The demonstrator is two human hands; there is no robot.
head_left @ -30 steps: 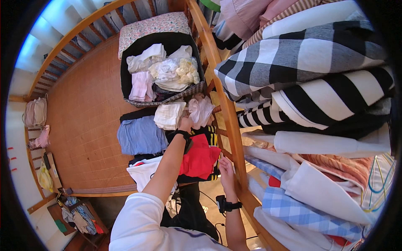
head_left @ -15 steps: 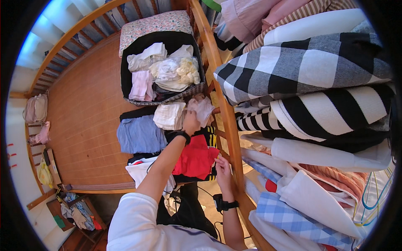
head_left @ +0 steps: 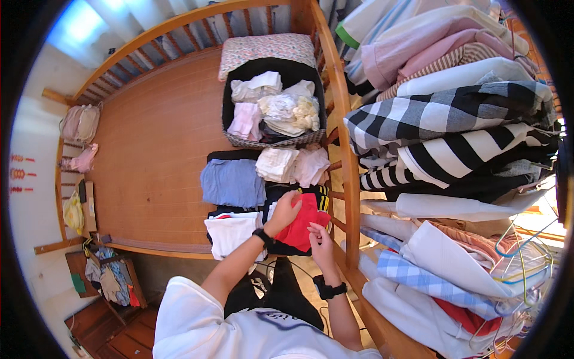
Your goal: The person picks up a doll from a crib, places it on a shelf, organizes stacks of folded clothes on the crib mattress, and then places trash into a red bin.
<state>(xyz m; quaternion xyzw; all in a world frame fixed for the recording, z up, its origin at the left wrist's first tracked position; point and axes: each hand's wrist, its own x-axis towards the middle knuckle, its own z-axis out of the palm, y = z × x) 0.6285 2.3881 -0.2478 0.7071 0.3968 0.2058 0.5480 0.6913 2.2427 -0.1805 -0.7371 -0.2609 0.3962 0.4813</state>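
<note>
While the red garment [head_left: 311, 210] is spread on a dark, yellow-striped pile [head_left: 323, 197] at the edge of the bed [head_left: 152, 152], the left hand [head_left: 284, 214] is laid on its left side, fingers extended and unclenched; whether cloth is pinched by the half-curled right hand [head_left: 322, 245] cannot be told. Small pieces [head_left: 278, 110] are held in the black box [head_left: 293, 68], presumably to prevent scattering. The striped pile is mostly covered; hanging clothes [head_left: 442, 113] are partly hidden by overlap.

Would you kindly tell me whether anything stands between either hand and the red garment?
Nothing visible: the left hand is at the left side of the red garment, the right hand at its lower right edge. Contact is hard to tell.
</note>
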